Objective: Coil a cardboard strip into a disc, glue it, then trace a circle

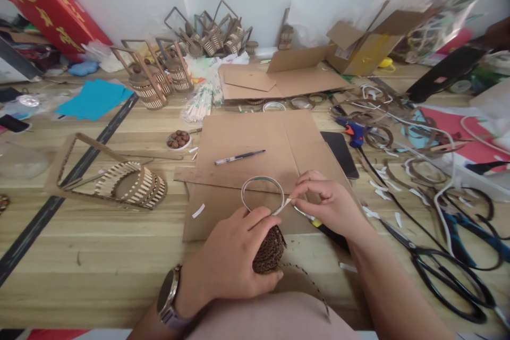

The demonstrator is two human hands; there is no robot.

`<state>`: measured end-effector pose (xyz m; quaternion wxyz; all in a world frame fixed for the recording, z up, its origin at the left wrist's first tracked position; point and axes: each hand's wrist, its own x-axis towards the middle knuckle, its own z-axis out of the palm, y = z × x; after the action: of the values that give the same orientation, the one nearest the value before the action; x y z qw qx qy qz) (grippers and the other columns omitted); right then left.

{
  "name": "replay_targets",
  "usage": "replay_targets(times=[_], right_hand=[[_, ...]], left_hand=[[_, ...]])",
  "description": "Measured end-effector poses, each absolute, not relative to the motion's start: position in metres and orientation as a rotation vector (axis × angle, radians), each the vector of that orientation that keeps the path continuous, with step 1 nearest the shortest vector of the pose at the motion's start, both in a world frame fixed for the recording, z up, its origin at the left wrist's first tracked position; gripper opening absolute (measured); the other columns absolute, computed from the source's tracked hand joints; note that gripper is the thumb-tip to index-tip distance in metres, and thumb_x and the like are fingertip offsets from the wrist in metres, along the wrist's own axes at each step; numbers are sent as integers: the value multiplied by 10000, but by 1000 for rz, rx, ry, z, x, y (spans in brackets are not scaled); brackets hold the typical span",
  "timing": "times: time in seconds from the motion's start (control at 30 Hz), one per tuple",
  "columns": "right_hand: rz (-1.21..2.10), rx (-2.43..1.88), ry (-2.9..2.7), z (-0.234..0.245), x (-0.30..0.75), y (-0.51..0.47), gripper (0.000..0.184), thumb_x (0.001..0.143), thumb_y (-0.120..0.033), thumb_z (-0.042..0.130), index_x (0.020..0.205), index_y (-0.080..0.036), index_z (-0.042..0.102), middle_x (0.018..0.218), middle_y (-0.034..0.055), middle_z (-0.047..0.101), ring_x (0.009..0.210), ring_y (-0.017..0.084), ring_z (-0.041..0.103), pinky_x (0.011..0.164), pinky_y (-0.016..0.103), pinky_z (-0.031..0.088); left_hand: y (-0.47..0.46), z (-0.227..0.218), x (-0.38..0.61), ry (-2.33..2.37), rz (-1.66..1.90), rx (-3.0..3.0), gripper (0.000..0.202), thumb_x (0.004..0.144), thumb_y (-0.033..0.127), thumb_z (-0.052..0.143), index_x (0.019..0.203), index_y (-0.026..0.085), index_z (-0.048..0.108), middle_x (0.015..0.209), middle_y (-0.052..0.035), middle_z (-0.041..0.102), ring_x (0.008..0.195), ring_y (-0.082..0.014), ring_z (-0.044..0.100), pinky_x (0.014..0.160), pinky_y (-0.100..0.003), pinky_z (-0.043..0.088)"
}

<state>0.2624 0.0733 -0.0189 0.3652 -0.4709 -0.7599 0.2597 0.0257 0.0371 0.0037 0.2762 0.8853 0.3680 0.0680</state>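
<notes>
My left hand [235,255] is closed around a dark brown roll of corrugated cardboard strip [271,256]; its fingertips also press on the lower edge of a thin whitish ring [242,191] standing above it. With thumb and forefinger, my right hand [321,203] pinches the end of a narrow white strip [286,203] that runs off the ring's lower right side. A loose tail of the corrugated strip [308,272] hangs toward my lap. Under both hands lies a flat cardboard sheet [239,141], with a pen [239,157] and a brown strip of board [223,178] on it.
On the left, a cardboard basket frame [153,191] lies tipped over, near a bowl of brown nuts [178,139]. Large black scissors [450,281], a blue glue gun [354,132], cords and paper scraps crowd the right. Finished small baskets [145,87] stand at the back.
</notes>
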Motion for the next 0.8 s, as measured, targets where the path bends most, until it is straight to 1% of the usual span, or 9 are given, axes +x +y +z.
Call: replay_targets(times=[0.1, 0.17, 0.3, 0.4, 0.47, 0.53, 0.63, 0.73, 0.8], right_hand=[[838, -1192, -1842, -19, 263, 74, 89, 771, -191, 665, 700, -218, 712, 717, 5, 615, 681, 154, 587, 633, 287, 455], [860, -1217, -1802, -20, 268, 76, 86, 751, -195, 669, 679, -217, 709, 708, 4, 620, 667, 152, 581, 627, 284, 446], [588, -1389, -1527, -23, 296, 83, 65, 717, -206, 682, 666, -238, 705, 727, 3, 640, 699, 163, 565, 676, 301, 419], [579, -1379, -1272, -24, 308, 86, 23, 727, -254, 728, 709, -256, 714, 761, -9, 637, 723, 153, 548, 706, 296, 411], [734, -1270, -1156, -23, 300, 84, 56, 712, -274, 765, 721, -258, 712, 771, -16, 622, 750, 146, 549, 723, 285, 417], [937, -1169, -1044, -20, 281, 78, 115, 676, -302, 806, 709, -250, 709, 752, -18, 597, 736, 139, 535, 696, 272, 421], [1314, -1042, -949, -13, 248, 65, 188, 647, -360, 844, 725, -241, 721, 770, -3, 587, 699, 135, 513, 626, 262, 418], [1598, -840, -880, -7, 225, 53, 204, 648, -370, 857, 743, -247, 724, 779, 5, 605, 753, 145, 538, 683, 272, 445], [1695, -767, -841, -6, 218, 49, 190, 668, -353, 854, 764, -251, 726, 768, -3, 617, 762, 135, 548, 717, 263, 445]], left_hand=[[36, 6, 26, 964, 218, 2389, 653, 754, 452, 694, 1316, 208, 467, 1349, -122, 544, 1095, -336, 573, 894, -510, 542], [35, 7, 24, 952, 242, 2399, 637, 746, 446, 705, 1292, 209, 479, 1326, -120, 559, 1084, -336, 581, 887, -517, 545], [37, 5, 16, 990, 309, 2411, 626, 742, 398, 716, 1282, 207, 466, 1314, -133, 553, 1122, -338, 579, 912, -519, 538], [41, 2, 13, 1103, 362, 2442, 605, 746, 360, 708, 1273, 197, 461, 1419, -185, 433, 1190, -371, 548, 901, -533, 538], [44, 1, 13, 1131, 392, 2449, 602, 733, 374, 721, 1253, 204, 471, 1505, -204, 294, 1200, -384, 542, 871, -522, 552], [45, 0, 13, 1132, 456, 2429, 608, 729, 396, 733, 1244, 213, 467, 1534, -203, 217, 1190, -372, 550, 857, -495, 561], [47, -3, 14, 1125, 610, 2388, 611, 761, 428, 726, 1255, 209, 438, 1490, -203, 275, 1228, -357, 514, 924, -495, 527], [48, -9, 14, 1074, 757, 2304, 627, 797, 470, 706, 1278, 213, 396, 1365, -177, 429, 1252, -336, 481, 1003, -511, 464], [49, -11, 14, 1036, 813, 2236, 628, 805, 484, 701, 1287, 229, 390, 1299, -148, 481, 1230, -316, 494, 1010, -500, 453]])
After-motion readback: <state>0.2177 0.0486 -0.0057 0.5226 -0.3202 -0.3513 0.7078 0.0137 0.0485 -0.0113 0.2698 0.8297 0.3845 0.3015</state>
